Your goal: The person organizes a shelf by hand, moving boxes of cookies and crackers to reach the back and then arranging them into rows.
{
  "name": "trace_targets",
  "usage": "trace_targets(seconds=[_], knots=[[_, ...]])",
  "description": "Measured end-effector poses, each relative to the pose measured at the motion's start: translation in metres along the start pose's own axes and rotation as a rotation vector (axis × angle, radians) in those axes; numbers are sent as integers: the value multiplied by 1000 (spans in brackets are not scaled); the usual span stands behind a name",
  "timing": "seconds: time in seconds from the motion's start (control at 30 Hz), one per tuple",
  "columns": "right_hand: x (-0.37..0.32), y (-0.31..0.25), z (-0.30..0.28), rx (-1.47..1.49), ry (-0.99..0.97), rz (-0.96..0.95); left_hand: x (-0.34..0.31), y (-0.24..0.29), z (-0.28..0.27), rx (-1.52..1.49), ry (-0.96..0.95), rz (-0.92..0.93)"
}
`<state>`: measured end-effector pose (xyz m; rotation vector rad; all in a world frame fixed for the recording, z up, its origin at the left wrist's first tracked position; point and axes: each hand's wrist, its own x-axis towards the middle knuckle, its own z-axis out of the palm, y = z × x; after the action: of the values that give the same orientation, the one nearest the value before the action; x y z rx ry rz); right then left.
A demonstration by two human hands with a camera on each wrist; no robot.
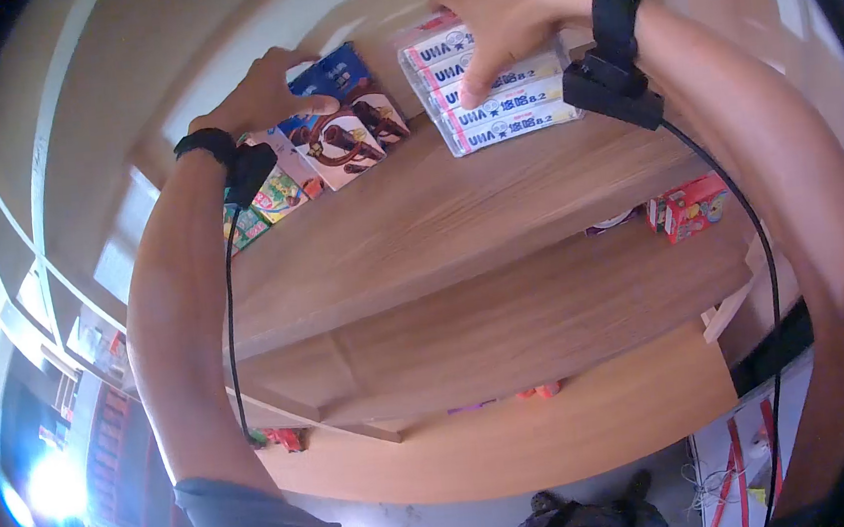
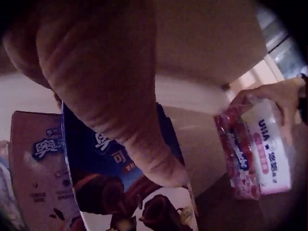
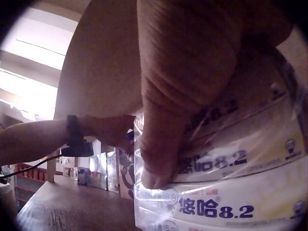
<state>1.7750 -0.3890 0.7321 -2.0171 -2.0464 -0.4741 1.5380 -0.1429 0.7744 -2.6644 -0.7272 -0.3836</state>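
Note:
My left hand (image 1: 261, 92) grips a blue snack box (image 1: 349, 119) with chocolate wafer rolls pictured on it, at the back of the upper shelf. The left thumb lies across its printed front, seen closely in the left wrist view; the other fingers are mostly hidden. To the right, my right hand (image 1: 506, 20) holds a clear-wrapped multipack of white UHA packets (image 1: 510, 120) from above. Its thumb presses the front and its fingers reach over the top. In the left wrist view, the multipack shows a red and pink printed end (image 2: 238, 159).
Left of the wafer box stand green and yellow snack boxes (image 1: 280, 194) and a pinkish box (image 2: 41, 163). The wooden shelf (image 1: 418, 214) has a lower tier with red boxes (image 1: 688, 208) at the right. Black cables (image 1: 233, 320) hang from both wrist cameras.

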Motion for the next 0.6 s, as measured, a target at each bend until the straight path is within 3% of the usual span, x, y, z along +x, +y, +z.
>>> trace_targets(seconds=[0.2,0.27,0.4,0.53,0.6], knots=[[15,3,-7,52,-318,23,-20,11,8,162,88,178],[12,8,6,32,-141,22,-34,12,9,191,120,169],[23,24,21,101,-171,34,-63,-1,22,271,301,81],[15,21,25,109,-1,-51,-87,-20,47,238,400,4],[13,17,25,156,97,-44,-91,-28,59,13,385,-14]])
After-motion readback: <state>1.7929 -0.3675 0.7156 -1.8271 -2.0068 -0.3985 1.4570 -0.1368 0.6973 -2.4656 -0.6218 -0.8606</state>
